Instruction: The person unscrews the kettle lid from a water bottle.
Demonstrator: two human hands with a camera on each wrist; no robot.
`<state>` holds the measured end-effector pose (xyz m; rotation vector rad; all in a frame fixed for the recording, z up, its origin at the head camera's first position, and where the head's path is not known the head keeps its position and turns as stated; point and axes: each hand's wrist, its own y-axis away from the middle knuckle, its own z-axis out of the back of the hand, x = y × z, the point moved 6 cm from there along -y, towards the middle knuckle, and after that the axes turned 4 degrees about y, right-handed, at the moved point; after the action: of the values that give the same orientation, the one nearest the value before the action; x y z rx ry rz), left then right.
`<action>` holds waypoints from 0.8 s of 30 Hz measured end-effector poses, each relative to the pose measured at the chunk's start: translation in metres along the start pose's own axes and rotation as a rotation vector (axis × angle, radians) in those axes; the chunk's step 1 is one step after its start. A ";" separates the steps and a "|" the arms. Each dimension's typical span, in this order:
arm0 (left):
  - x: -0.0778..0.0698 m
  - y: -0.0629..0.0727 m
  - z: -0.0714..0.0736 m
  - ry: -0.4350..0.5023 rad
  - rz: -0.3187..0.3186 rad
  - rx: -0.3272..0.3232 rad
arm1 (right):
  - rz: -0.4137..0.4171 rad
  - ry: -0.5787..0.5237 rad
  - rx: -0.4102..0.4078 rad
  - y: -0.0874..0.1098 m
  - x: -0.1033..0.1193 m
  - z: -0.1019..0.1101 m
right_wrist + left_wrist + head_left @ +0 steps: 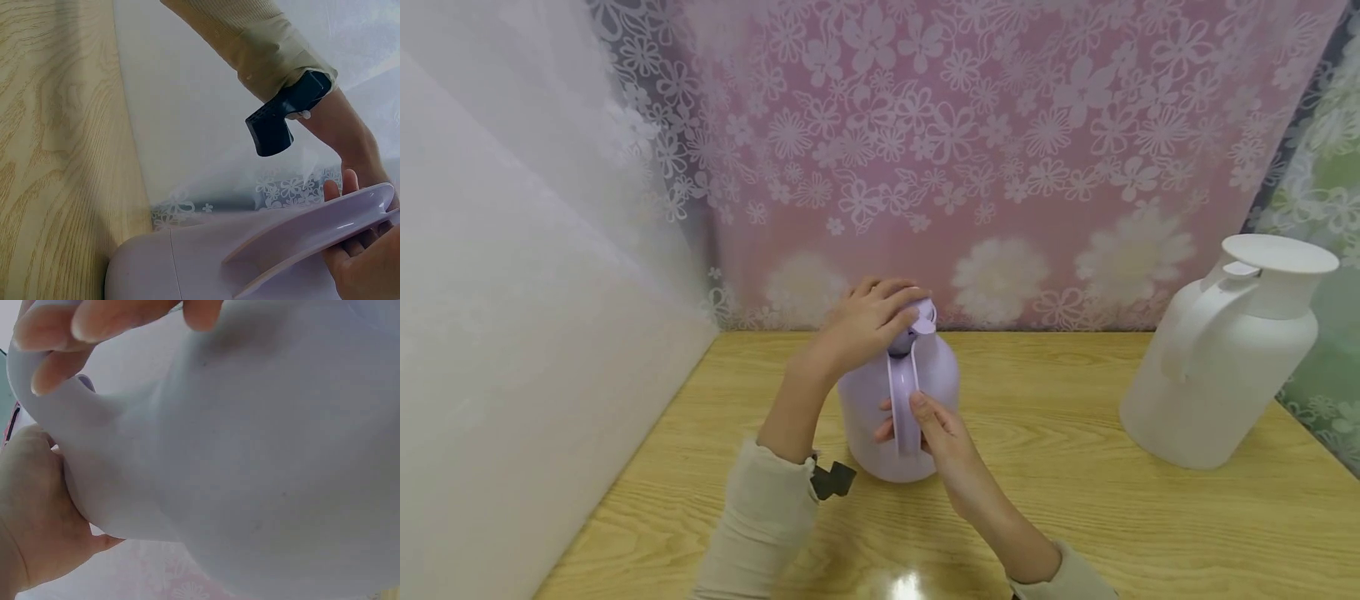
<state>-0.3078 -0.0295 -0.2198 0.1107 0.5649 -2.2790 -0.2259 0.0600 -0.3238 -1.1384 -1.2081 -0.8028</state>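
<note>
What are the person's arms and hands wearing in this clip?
Both hands are bare: the left hand and right hand wear no gloves or rings that show. Each forearm has a light beige ribbed sleeve pushed back from the wrist. A small black camera mount is strapped at the left wrist.

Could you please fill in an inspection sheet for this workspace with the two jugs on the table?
Surface: light wooden table, bare wood grain with a glare spot at the near edge.
Job's things: lilac jug stands upright on the table; its lid is under the left hand; its handle faces the person.
Clutter: white jug stands apart at the right, lid on.
Hands: left hand rests over the lid, fingers curled on it; right hand grips the handle.
Cables: nothing seen.
Surroundings: pink flowered backdrop behind, white panel at the left.
</note>
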 end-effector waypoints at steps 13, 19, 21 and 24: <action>-0.009 -0.015 -0.001 -0.299 0.270 -0.049 | -0.018 -0.015 0.012 0.000 0.000 0.000; -0.015 -0.019 -0.003 -0.408 0.377 -0.016 | -0.019 -0.013 0.014 0.000 0.000 0.000; -0.016 -0.019 -0.003 -0.404 0.388 -0.004 | -0.020 -0.012 0.012 0.000 -0.001 0.000; -0.013 -0.017 -0.001 -0.358 0.377 0.009 | -0.024 -0.008 0.010 0.000 -0.001 0.000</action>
<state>-0.3107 -0.0098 -0.2113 -0.1713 0.3133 -1.8748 -0.2258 0.0600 -0.3249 -1.1220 -1.2332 -0.8095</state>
